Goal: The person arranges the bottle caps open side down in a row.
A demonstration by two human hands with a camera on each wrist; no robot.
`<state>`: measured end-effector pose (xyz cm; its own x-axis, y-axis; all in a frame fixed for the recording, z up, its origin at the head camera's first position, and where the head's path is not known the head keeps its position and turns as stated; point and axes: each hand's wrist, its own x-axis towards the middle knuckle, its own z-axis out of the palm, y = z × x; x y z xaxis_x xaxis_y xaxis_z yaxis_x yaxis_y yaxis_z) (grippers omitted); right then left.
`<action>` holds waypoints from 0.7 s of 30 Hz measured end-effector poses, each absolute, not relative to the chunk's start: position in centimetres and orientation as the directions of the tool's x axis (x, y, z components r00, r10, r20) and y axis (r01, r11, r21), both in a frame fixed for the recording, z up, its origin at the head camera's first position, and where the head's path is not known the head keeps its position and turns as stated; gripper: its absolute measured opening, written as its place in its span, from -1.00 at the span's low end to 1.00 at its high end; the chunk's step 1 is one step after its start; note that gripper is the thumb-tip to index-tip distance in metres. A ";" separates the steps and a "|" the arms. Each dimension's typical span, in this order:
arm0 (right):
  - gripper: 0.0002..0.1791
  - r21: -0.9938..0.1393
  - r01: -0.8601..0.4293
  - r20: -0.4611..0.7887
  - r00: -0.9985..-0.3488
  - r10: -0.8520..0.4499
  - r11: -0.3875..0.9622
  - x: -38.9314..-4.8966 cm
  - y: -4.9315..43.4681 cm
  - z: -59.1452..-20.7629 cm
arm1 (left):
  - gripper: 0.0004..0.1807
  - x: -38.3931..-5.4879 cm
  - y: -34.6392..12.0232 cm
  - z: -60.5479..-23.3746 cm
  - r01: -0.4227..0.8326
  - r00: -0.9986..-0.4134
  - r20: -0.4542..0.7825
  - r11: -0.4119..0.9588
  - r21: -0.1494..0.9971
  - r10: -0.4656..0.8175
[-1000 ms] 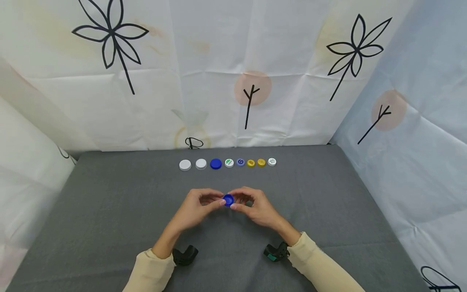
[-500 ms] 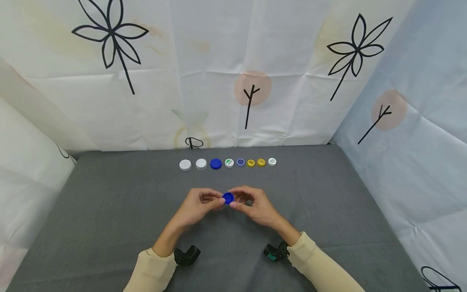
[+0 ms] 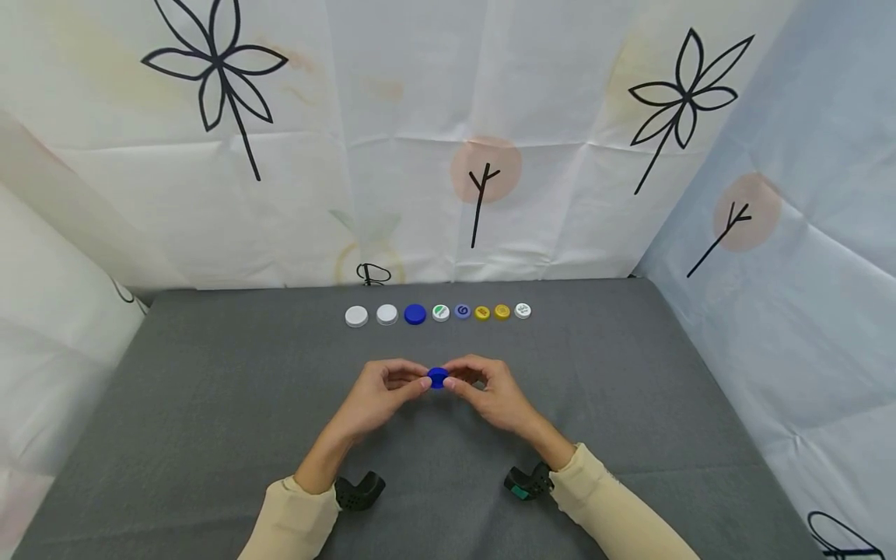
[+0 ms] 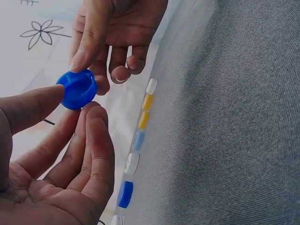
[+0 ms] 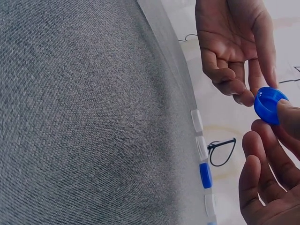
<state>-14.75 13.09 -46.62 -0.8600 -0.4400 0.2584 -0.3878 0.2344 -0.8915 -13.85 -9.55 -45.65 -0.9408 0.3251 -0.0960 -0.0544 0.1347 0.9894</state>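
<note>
Above the middle of the table, both hands hold one blue bottle cap point(image 3: 438, 379) between them. My left hand point(image 3: 381, 397) pinches its left side with thumb and fingers. On the opposite side my right hand point(image 3: 493, 395) pinches it the same way. In the left wrist view the hollow inside of the cap point(image 4: 79, 89) shows, with the left thumb on its rim. The right wrist view shows the right thumb over the edge of the cap point(image 5: 268, 107). The other fingers of both hands are bent beneath and behind it.
A row of caps lies near the back of the grey table point(image 3: 245, 404): white caps point(image 3: 356, 316), a blue cap point(image 3: 415, 314), a white-and-green cap point(image 3: 440, 313), a light blue cap point(image 3: 463, 311), yellow caps point(image 3: 492, 312) and a white cap point(image 3: 523, 310). Printed cloth walls surround the table.
The blue cap has tilted between the fingers, its open face turning out of the head view, and has risen slightly in that view. The right thumb has shifted up with it.
</note>
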 end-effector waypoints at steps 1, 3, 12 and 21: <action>-0.84 -0.890 -0.391 0.263 -0.861 -0.435 0.235 -14.7 13.1 -46.6 | -0.78 -13.9 -9.5 -45.6 -0.060 -0.941 -0.101 0.132 0.989 0.324; -0.84 -0.888 -0.397 0.274 -0.862 -0.426 0.233 -14.8 13.0 -46.6 | -0.74 -13.9 -9.5 -45.7 -0.068 -0.939 -0.105 0.122 0.990 0.329; -0.76 -0.870 -0.445 0.327 -0.842 -0.428 0.211 -15.0 12.9 -46.7 | -0.68 -14.1 -9.4 -45.8 -0.124 -0.929 -0.135 0.054 0.991 0.344; -0.71 -0.886 -0.402 0.272 -0.854 -0.443 0.231 -14.8 12.9 -46.2 | -0.65 -14.0 -9.3 -45.6 -0.072 -0.947 -0.088 0.062 0.995 0.308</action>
<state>-14.84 12.92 -46.21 -0.8542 -0.4433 0.2718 -0.4018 0.2310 -0.8861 -13.95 -9.28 -45.59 -0.9473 0.3081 -0.0877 -0.0721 0.0616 0.9955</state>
